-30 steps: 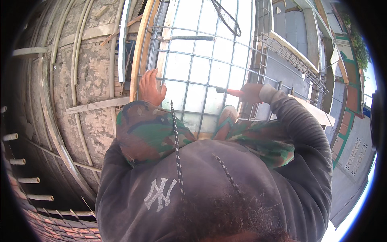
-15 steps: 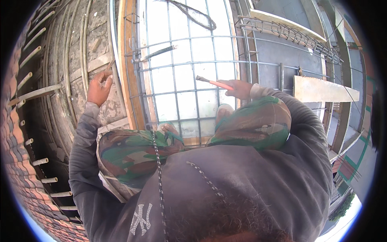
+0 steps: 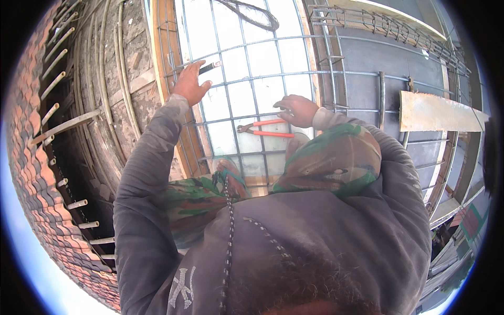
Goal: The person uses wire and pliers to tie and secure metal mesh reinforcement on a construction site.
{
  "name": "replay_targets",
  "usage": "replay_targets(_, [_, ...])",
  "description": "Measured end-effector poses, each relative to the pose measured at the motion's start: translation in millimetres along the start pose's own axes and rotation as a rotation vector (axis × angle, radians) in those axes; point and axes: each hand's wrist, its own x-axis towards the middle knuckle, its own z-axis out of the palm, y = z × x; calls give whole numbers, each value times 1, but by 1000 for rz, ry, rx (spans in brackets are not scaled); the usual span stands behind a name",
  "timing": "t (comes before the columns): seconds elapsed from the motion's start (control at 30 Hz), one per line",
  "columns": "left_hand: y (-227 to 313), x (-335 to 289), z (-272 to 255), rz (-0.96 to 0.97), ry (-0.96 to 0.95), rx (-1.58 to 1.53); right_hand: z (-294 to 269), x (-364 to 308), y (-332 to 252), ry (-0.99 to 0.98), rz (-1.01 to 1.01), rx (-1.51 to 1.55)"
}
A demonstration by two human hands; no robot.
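Over rebar mesh, near left edge: left hand pinching dark-tipped tool at bar crossing. Right hand curled around orange-handled pincers mid-mesh, toward near edge. Mesh laid on white sheet; many crossings apparently untied, though ties too small to tell.

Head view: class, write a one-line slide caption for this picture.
A crouching person's left hand grips the rebar grid while the right hand holds orange-handled pliers above it.

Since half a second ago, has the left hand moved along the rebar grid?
Yes. The left hand has shifted from the formwork left of the wooden edge plank rightwards onto the rebar grid, near a small dark rod.
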Motion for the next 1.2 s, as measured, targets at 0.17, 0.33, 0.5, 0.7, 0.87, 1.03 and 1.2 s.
replay_targets(0.17, [6,26,-62,-11,-310,129,-80,48,3,175,70,149])
replay_targets(0.33, [-9,41,-167,34,-97,179,-133,130,-51,289,-32,40])
replay_targets(0.5, [-30,26,-200,69,38,47,-144,193,-170,-134,118,-272])
replay_targets(0.7, [-81,-16,-112,34,-110,-94,-53,244,-167,-234,282,-502])
replay_targets(0.87, [-119,-56,0,-243,-193,-454,-24,227,-97,39,256,-412])
replay_targets(1.03, [-123,-63,46,-292,-411,-480,-24,222,-63,7,229,-411])
replay_targets(1.2, [-140,-65,72,-282,-425,-522,-10,219,-42,71,196,-347])
